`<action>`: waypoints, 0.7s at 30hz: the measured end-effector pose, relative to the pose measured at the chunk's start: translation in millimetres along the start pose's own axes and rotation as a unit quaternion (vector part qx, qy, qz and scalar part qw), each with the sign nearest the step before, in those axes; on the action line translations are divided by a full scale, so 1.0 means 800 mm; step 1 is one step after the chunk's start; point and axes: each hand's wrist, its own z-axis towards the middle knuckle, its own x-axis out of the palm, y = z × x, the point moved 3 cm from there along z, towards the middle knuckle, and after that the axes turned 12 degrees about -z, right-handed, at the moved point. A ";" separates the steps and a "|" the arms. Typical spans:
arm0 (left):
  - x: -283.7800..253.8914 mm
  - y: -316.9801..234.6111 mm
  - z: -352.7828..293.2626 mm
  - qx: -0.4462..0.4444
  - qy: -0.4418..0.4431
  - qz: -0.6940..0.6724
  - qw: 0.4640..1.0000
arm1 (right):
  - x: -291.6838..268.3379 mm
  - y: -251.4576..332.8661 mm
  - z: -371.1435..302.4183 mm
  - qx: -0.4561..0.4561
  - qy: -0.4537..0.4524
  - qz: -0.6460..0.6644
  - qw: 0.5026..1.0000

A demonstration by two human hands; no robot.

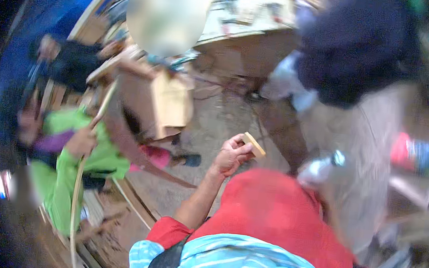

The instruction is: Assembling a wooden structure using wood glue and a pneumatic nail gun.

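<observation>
Holding a small wooden block [253, 144] in the left hand [231, 156].

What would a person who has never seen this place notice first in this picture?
First, near the middle, the left hand lifted up and holding a small wooden block. Below it the red and blue-striped shirt fills the lower edge. At the left, a person in a green top grips a long thin curved stick beside a wooden box.
</observation>
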 end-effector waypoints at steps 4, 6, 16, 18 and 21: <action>0.148 0.064 0.070 -0.077 0.099 0.080 0.989 | -0.101 -0.082 -0.036 0.000 -0.098 -0.016 0.995; 0.219 0.079 0.106 -0.097 0.059 0.175 0.978 | -0.166 -0.090 -0.031 -0.007 -0.121 -0.013 0.993; 0.429 0.178 0.176 -0.121 0.151 0.090 0.977 | -0.347 -0.075 -0.121 -0.059 -0.212 0.010 0.975; 0.438 0.183 0.180 -0.123 0.157 0.084 0.976 | -0.354 -0.069 -0.127 -0.052 -0.217 -0.002 0.975; 0.375 0.129 0.170 -0.139 0.156 0.102 0.973 | -0.265 -0.059 -0.097 -0.054 -0.237 0.009 0.970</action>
